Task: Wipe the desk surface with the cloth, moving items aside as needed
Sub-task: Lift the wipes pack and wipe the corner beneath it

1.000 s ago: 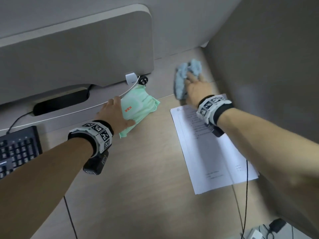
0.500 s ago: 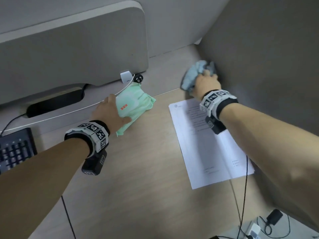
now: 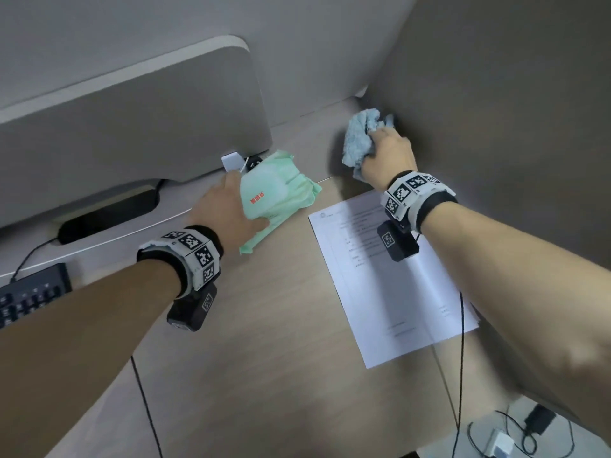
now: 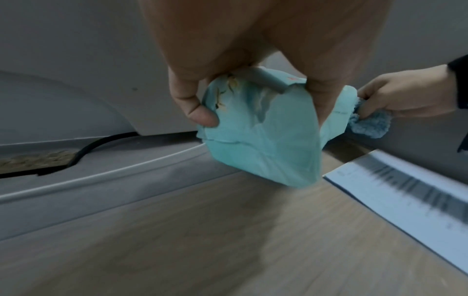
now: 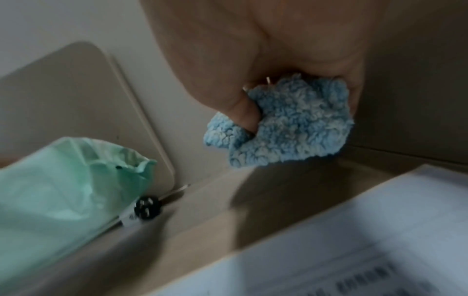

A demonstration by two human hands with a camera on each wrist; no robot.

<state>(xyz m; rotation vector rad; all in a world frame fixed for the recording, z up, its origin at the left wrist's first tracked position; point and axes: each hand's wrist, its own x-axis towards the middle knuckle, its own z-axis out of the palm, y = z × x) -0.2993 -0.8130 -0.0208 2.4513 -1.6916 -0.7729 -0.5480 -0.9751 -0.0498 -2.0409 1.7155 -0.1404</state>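
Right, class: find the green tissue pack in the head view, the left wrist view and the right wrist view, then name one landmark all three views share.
Head: green tissue pack sits centre-left, gripped by the left hand.
Left wrist: centre, pinched between thumb and fingers, raised above the desk.
Right wrist: lower left, blurred, beside a black plug.
Shared landmark: the printed paper sheet, to the pack's right in all three views.

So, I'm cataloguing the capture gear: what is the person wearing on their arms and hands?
Both forearms are bare, with no sleeves or gloves. The left hand and right hand each have a white wristband printed with square black-and-white markers over a black strap, a small black camera box hanging beneath, and a thin black cable trailing down.
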